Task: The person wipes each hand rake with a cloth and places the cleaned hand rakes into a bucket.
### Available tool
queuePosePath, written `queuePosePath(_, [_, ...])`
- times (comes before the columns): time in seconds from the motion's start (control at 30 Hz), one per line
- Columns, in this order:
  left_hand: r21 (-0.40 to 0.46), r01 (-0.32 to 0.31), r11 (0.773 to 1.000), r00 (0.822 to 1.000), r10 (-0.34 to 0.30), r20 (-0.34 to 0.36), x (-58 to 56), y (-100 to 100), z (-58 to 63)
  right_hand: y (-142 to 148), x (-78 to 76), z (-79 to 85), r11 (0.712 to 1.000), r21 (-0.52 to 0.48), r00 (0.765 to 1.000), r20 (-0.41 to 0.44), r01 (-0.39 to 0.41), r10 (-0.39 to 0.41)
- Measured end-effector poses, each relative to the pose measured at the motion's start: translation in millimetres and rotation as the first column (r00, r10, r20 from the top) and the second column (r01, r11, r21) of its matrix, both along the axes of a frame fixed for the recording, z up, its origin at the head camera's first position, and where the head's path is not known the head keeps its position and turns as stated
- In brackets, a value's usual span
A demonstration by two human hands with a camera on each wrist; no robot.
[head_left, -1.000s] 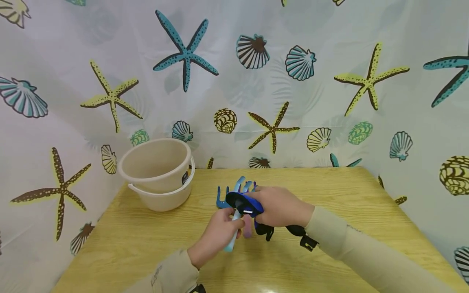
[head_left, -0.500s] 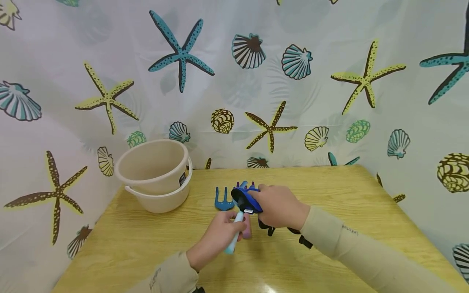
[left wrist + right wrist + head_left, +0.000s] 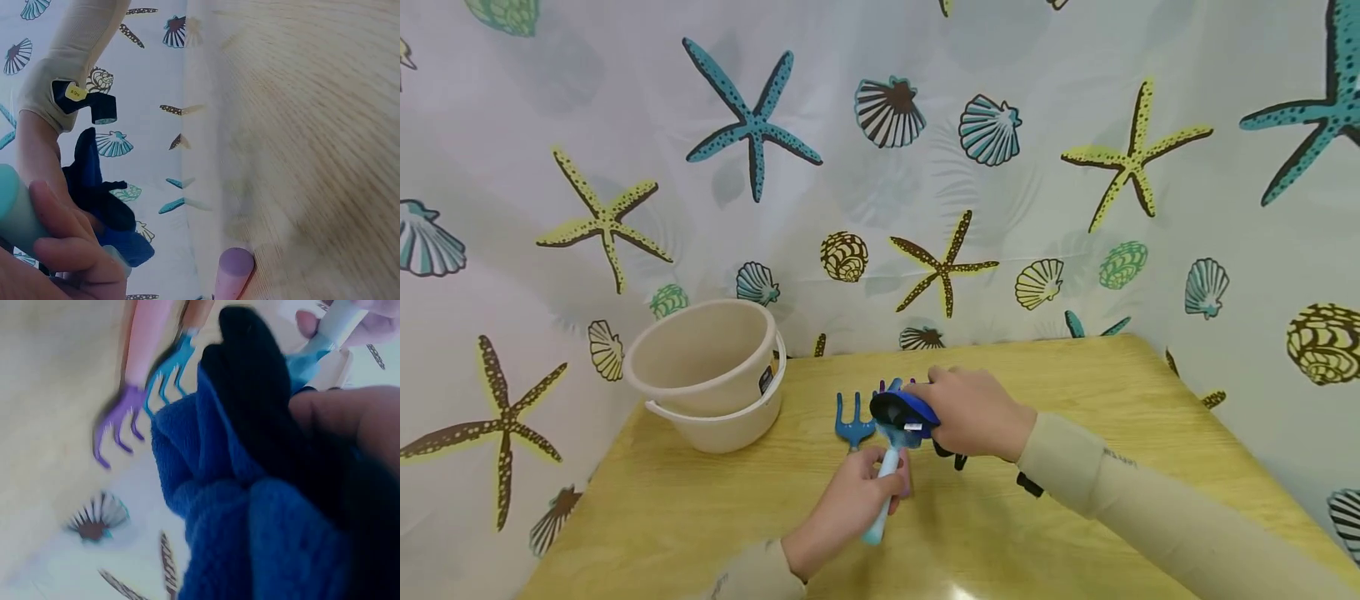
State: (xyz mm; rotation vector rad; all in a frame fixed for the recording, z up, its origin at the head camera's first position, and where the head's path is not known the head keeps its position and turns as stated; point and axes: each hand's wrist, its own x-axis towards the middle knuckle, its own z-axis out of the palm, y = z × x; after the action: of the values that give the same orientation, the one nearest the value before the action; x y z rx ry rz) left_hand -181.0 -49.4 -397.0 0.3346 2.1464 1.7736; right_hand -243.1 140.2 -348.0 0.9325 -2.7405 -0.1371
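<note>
My left hand point(image 3: 853, 490) grips the pale blue handle point(image 3: 883, 496) of a garden hand tool. Its blue head point(image 3: 897, 435) points away from me and is largely hidden by a fuzzy blue-and-black cloth point(image 3: 917, 412) with a white tag. My right hand point(image 3: 981, 412) holds this bunched cloth against the head from the right side. The right wrist view shows the cloth point(image 3: 231, 506) in folds between my fingers and the camera. On the table just beyond my hands lie a blue hand fork point(image 3: 854, 428) and a purple rake point(image 3: 122, 422) with a pink handle point(image 3: 145, 337).
A cream bucket point(image 3: 722, 435) with a white carrying handle stands at the back left of the wooden table point(image 3: 1060, 517). Behind the table and along its sides hangs a curtain point(image 3: 865, 183) printed with starfish and shells.
The cloth covers the tool's far end more, and more of the head shows near the handle. The blue fork on the table is less covered. The head view has shifted slightly.
</note>
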Motion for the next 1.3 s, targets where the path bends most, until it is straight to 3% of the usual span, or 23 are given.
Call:
queuePosePath(0.1, [0.029, -0.007, 1.000, 1.000, 0.006, 0.030, 4.2, -1, 1.4, -3, 3.5, -1.6, 0.999, 0.038, 0.997, -0.074, 0.005, -0.003])
queuePosePath(0.2, [0.018, -0.033, 0.999, 0.999, 0.033, 0.028, 6.5, -5, 5.7, -7, 8.5, -3.7, 0.998, 0.047, 0.997, -0.067, -0.031, 0.034])
queuePosePath(0.37, [0.015, -0.067, 0.998, 0.997, 0.066, 0.038, 9.0, -10, 6.1, -11, 15.6, -2.7, 0.992, -0.023, 0.986, 0.108, -0.125, 0.127])
queuePosePath(0.47, [0.032, -0.078, 0.996, 0.996, 0.076, 0.047, 8.8, -11, 2.6, -9, 16.8, 0.9, 0.989, -0.088, 0.973, 0.185, -0.122, 0.137])
queuePosePath(0.53, [0.041, -0.082, 0.996, 0.996, 0.080, 0.045, 7.8, -11, 1.8, -7, 15.6, 4.0, 0.987, -0.124, 0.981, 0.153, -0.098, 0.116])
queuePosePath(0.6, [0.053, -0.078, 0.996, 0.996, 0.076, 0.039, 6.5, -10, 3.3, -6, 13.0, 6.3, 0.987, -0.141, 0.994, 0.069, -0.071, 0.082])
queuePosePath(0.67, [0.063, -0.072, 0.995, 0.997, 0.070, 0.034, 5.3, -10, 6.6, -6, 10.1, 6.5, 0.990, -0.129, 0.999, -0.013, -0.051, 0.050])
queuePosePath(0.73, [0.072, -0.066, 0.995, 0.997, 0.064, 0.039, 4.7, -10, 10.0, -7, 8.8, 6.0, 0.994, -0.098, 0.998, -0.042, -0.043, 0.039])
queuePosePath(0.9, [0.082, -0.074, 0.994, 0.995, 0.069, 0.067, 4.1, -11, 12.7, -10, 12.7, 6.8, 0.998, -0.036, 0.997, 0.055, -0.053, 0.055])
queuePosePath(1.03, [0.092, -0.072, 0.993, 0.995, 0.065, 0.071, 0.8, -11, 11.9, -4, 14.5, 13.5, 0.995, -0.065, 0.986, 0.147, -0.069, 0.078])
queuePosePath(1.2, [0.096, -0.069, 0.993, 0.996, 0.064, 0.057, -3.3, -10, 14.5, 8, 6.3, 15.7, 0.991, -0.137, 0.999, 0.038, 0.000, 0.005])
queuePosePath(1.3, [0.110, -0.061, 0.992, 0.997, 0.055, 0.058, -3.5, -9, 15.7, 11, 2.3, 9.8, 0.994, -0.112, 1.000, -0.012, 0.020, -0.021])
